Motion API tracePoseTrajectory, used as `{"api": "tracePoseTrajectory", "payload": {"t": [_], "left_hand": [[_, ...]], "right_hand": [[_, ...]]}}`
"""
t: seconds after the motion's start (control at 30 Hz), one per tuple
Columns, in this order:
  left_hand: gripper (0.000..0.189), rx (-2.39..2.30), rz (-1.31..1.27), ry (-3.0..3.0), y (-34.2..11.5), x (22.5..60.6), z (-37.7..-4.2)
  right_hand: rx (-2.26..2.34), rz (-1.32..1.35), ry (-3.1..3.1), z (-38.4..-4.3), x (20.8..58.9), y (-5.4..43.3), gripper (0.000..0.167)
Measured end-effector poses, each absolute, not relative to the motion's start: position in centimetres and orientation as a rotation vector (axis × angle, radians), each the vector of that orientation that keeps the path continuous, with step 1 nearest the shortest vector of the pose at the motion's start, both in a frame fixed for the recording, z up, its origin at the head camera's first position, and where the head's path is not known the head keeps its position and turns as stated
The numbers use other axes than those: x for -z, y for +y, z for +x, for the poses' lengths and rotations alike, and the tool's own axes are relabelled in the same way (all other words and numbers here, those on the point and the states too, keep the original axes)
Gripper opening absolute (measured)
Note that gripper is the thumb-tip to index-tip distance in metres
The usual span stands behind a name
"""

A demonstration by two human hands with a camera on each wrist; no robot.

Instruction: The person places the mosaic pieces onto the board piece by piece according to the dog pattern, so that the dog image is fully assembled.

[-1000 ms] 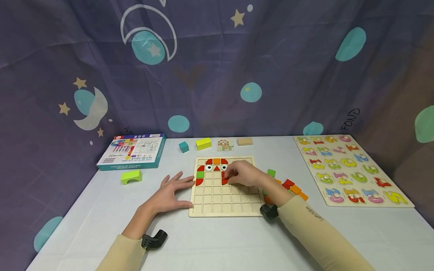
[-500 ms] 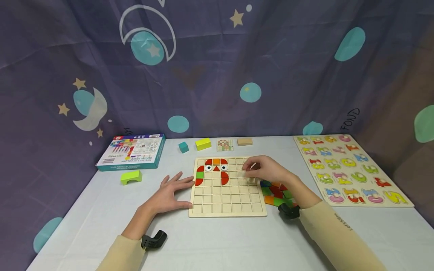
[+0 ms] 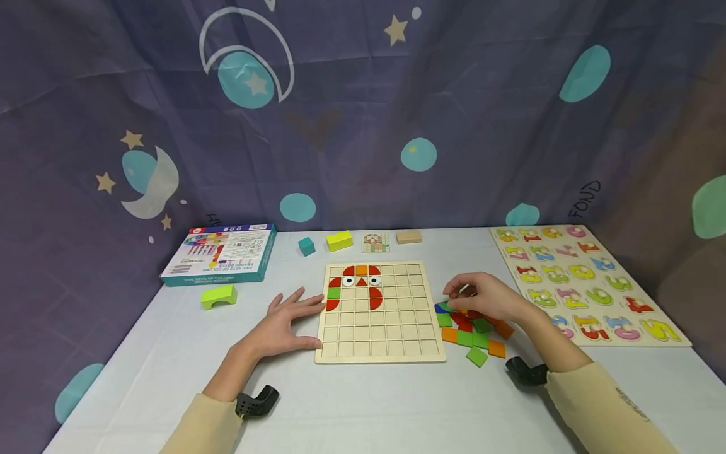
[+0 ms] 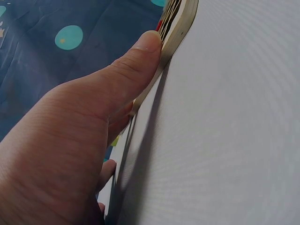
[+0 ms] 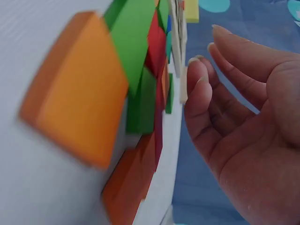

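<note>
A pale wooden grid board (image 3: 403, 331) lies flat on the table. Red, orange and green tiles and two white eye tiles (image 3: 375, 281) fill some of its upper left squares. My left hand (image 3: 283, 325) has its fingers spread along the board's left edge; in the left wrist view the thumb (image 4: 136, 58) touches the rim. Over the heap of coloured tiles (image 3: 465, 338), right of the board, hovers my right hand (image 3: 488, 296), fingers loosely bent with nothing between them. Orange tiles (image 5: 82, 89) show close up in the right wrist view. The hand covers part of the heap.
Along the back stand a teal cube (image 3: 306, 246), a yellow block (image 3: 339, 241), a pattern card (image 3: 376, 243) and a tan block (image 3: 409, 237). A boxed set (image 3: 218, 255) and a green arch block (image 3: 218, 296) are at left, a number puzzle board (image 3: 590, 284) at right.
My right hand has moved right, from the red tiles on the board to over the tile heap. A red quarter-round piece it was touching stays on the board. The left hand keeps its place.
</note>
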State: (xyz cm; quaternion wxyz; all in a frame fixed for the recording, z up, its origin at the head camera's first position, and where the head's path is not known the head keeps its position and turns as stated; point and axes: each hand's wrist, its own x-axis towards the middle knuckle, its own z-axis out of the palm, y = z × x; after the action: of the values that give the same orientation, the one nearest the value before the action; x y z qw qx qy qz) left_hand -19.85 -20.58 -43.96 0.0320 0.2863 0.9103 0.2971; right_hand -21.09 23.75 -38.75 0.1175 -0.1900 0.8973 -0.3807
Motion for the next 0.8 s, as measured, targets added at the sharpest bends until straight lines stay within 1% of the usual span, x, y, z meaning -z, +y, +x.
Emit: {"api": "tracePoseTrajectory", "payload": {"t": [0.27,0.5,0.8], "left_hand": [[0.079,-0.911,0.864,2.8,-20.5,43.9,-19.8],[0.079,-0.916,0.88,2.801,-20.5,43.9,-19.8],[0.079,-0.895,0.868,2.808,-20.6,43.9,-19.9]], "right_hand": [[1.007,-0.622,2.651,-19.8,39.4,24.7,0.011],[0.927,-0.633,2.726,-19.3,39.8,24.2,0.014],[0.823,-0.625,2.785,-18.8,39.9,23.5,0.014]]}}
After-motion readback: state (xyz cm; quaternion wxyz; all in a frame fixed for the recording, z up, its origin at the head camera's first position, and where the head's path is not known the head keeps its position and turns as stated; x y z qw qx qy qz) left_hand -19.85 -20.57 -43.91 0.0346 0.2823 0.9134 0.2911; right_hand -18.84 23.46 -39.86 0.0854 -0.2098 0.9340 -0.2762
